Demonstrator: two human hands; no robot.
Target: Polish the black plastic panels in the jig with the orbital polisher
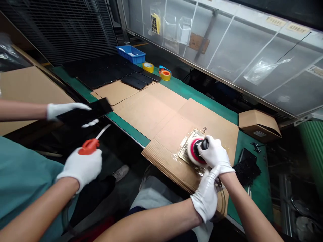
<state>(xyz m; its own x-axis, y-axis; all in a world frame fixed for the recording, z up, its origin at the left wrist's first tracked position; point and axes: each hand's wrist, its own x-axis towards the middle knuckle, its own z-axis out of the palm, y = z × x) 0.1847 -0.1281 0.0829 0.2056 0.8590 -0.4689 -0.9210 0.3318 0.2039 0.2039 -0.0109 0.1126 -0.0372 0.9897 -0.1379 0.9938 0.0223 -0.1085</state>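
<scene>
My right hand, in a white glove, is closed around the black top of a round polisher with a red rim and a pale pad. The pad rests on a shiny gold-toned plate, covering much of it. My left hand, also gloved, is closed just below, against my right wrist; what its fingers grip is hidden. A clear hose curves down beside it. Under the plate lies a flattened cardboard sheet with a layered front edge.
At left, a co-worker's gloved hands hold a black panel and an orange-handled tool. Black panels, a blue bin and tape rolls sit at the back of the green table. A cardboard box stands right.
</scene>
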